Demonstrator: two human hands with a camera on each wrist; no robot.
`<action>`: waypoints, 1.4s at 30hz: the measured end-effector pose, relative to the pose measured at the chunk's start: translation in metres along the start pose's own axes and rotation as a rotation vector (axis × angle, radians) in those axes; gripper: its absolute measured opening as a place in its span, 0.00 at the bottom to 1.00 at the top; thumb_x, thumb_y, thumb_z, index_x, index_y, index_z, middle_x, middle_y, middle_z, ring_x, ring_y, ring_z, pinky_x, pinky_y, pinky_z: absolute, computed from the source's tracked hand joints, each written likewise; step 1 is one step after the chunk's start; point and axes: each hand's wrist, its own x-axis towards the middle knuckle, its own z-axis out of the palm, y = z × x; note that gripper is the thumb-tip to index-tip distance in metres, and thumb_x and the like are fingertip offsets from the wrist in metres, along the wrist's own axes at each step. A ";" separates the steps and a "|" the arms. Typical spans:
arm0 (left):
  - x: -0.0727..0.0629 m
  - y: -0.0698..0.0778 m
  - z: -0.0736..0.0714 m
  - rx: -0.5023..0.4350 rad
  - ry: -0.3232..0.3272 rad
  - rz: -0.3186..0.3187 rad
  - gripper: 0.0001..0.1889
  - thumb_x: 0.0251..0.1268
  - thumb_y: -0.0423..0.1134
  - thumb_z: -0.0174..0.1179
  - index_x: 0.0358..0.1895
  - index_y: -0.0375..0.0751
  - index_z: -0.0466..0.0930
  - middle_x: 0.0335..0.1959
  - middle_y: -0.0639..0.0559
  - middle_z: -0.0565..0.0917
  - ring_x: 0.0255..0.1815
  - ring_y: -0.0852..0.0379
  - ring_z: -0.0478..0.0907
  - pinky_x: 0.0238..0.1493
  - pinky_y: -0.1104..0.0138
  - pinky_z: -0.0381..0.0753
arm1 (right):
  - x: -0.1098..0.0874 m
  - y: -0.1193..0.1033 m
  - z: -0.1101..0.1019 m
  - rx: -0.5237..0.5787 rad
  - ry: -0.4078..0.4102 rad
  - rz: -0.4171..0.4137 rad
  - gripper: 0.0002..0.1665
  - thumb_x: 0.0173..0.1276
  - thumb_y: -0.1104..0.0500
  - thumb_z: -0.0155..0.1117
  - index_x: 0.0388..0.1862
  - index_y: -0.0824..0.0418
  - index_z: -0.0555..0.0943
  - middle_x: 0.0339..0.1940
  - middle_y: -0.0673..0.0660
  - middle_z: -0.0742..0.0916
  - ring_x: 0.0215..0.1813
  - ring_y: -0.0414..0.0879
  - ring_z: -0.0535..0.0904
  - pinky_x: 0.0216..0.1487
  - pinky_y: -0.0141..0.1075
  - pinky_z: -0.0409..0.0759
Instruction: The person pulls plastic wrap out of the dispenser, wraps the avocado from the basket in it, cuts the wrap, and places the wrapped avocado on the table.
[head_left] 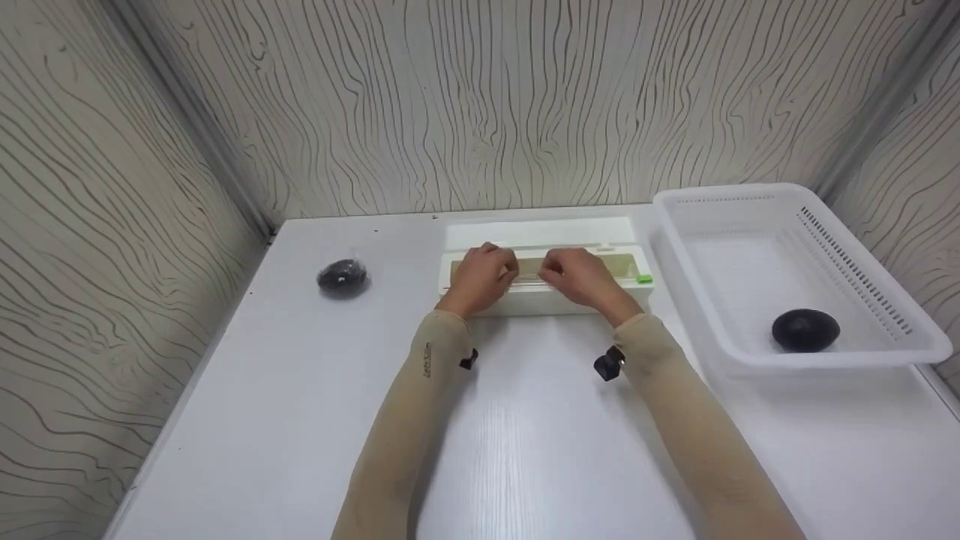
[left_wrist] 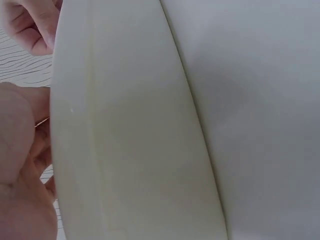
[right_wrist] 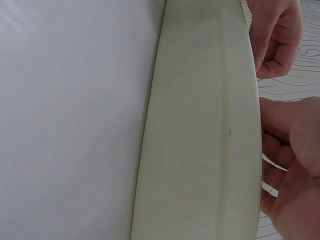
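Observation:
A long white cling film dispenser (head_left: 525,304) stands near the back wall, its lid (head_left: 536,232) tipped back. Over its opening, my left hand (head_left: 481,277) and right hand (head_left: 581,276) are side by side with a small gap between them. Their fingers are curled and pinch the clear cling film (head_left: 530,274) along the front edge; the film itself is hard to make out. A green slider (head_left: 644,279) sits at the dispenser's right end. Both wrist views mostly show the front wall, which hides the fingertips of the nearer hand.
To the left lies a dark oval object (head_left: 343,277) wrapped in clear film. A white plastic basket (head_left: 686,292) stands on the right with a black oval object (head_left: 806,331) in its near end. Patterned panels (head_left: 480,105) close off the back and sides of the white table (head_left: 285,420).

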 end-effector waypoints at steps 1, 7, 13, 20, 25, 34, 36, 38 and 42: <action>0.000 0.000 0.000 -0.002 0.004 0.000 0.05 0.79 0.41 0.59 0.46 0.49 0.84 0.47 0.56 0.87 0.61 0.54 0.77 0.70 0.57 0.74 | -0.001 0.000 0.000 0.010 0.002 -0.001 0.11 0.79 0.56 0.60 0.44 0.61 0.85 0.36 0.56 0.88 0.37 0.48 0.79 0.41 0.42 0.79; -0.002 -0.004 -0.002 -0.026 0.029 -0.035 0.05 0.80 0.43 0.57 0.49 0.50 0.82 0.43 0.57 0.84 0.53 0.55 0.78 0.61 0.58 0.79 | -0.004 0.003 -0.003 0.058 0.007 -0.039 0.12 0.78 0.52 0.63 0.47 0.59 0.85 0.39 0.55 0.89 0.41 0.49 0.82 0.44 0.45 0.81; -0.004 -0.007 -0.007 -0.065 0.025 -0.045 0.06 0.81 0.42 0.57 0.50 0.48 0.81 0.41 0.56 0.84 0.45 0.57 0.78 0.54 0.60 0.81 | -0.003 0.007 -0.006 0.046 -0.013 -0.046 0.10 0.73 0.53 0.69 0.41 0.58 0.89 0.37 0.54 0.90 0.40 0.49 0.83 0.45 0.45 0.82; -0.006 -0.011 -0.008 -0.089 -0.007 0.012 0.12 0.75 0.41 0.64 0.57 0.47 0.82 0.51 0.53 0.86 0.55 0.55 0.81 0.61 0.60 0.81 | -0.002 0.005 -0.002 0.014 0.010 -0.036 0.10 0.75 0.54 0.67 0.40 0.59 0.89 0.38 0.56 0.89 0.41 0.50 0.83 0.46 0.46 0.83; -0.002 -0.010 -0.007 -0.050 -0.022 -0.009 0.11 0.74 0.43 0.65 0.54 0.48 0.87 0.47 0.55 0.89 0.50 0.56 0.81 0.57 0.60 0.82 | -0.001 0.005 0.000 -0.014 0.059 -0.050 0.09 0.76 0.56 0.65 0.41 0.60 0.87 0.39 0.57 0.88 0.43 0.52 0.84 0.49 0.49 0.83; 0.000 -0.009 -0.006 0.018 0.003 -0.035 0.05 0.74 0.42 0.64 0.45 0.49 0.89 0.39 0.58 0.89 0.40 0.59 0.81 0.54 0.61 0.81 | -0.003 0.008 -0.001 -0.010 0.057 -0.056 0.10 0.76 0.53 0.66 0.44 0.59 0.86 0.40 0.56 0.89 0.44 0.51 0.84 0.49 0.48 0.83; -0.001 -0.009 -0.006 0.032 0.006 -0.026 0.05 0.75 0.42 0.64 0.45 0.49 0.88 0.40 0.58 0.90 0.40 0.59 0.82 0.53 0.61 0.82 | -0.004 0.011 -0.004 -0.003 0.043 -0.048 0.10 0.75 0.53 0.67 0.45 0.59 0.86 0.42 0.56 0.89 0.45 0.51 0.84 0.51 0.48 0.83; -0.001 -0.009 -0.006 0.050 0.010 -0.014 0.06 0.75 0.42 0.63 0.46 0.49 0.88 0.40 0.58 0.90 0.41 0.58 0.84 0.54 0.61 0.83 | -0.006 0.013 -0.007 -0.004 0.033 -0.033 0.10 0.74 0.54 0.68 0.45 0.59 0.87 0.42 0.56 0.89 0.46 0.51 0.84 0.51 0.48 0.83; -0.002 -0.010 -0.006 0.063 0.031 0.002 0.05 0.76 0.41 0.62 0.45 0.49 0.88 0.41 0.57 0.91 0.43 0.58 0.86 0.55 0.61 0.84 | -0.009 0.018 -0.015 -0.026 0.035 -0.013 0.08 0.73 0.57 0.68 0.43 0.60 0.89 0.41 0.57 0.89 0.45 0.52 0.84 0.51 0.49 0.84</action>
